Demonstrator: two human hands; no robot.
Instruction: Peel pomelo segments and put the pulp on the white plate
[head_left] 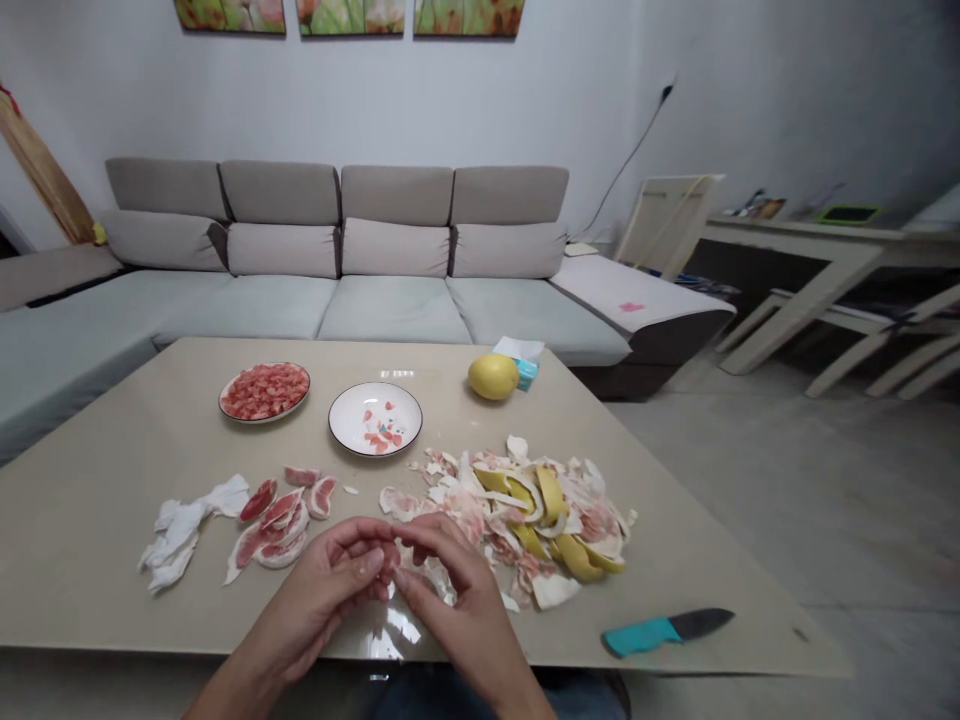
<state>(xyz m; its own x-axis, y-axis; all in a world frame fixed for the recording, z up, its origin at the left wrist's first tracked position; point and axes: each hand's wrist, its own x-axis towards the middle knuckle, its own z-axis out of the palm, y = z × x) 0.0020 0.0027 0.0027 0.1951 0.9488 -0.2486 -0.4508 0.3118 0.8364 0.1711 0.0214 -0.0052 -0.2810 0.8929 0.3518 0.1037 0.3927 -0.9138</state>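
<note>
My left hand (334,585) and my right hand (454,590) meet above the table's near edge, fingers pinched together on a small piece of pink pomelo (390,562). Just left of them lie a few unpeeled pomelo segments (279,525). To the right spreads a heap of yellow rind and white pith (536,520). Farther back stand a plate of peeled pink flesh (264,391) and a white plate (352,412) holding a few bits.
A crumpled white tissue (184,528) lies at the left of the beige table (112,470). A teal-handled knife (664,630) rests near the front right edge. A whole yellow pomelo (493,377) and a tissue pack (521,357) sit at the back. A grey sofa (337,260) stands behind.
</note>
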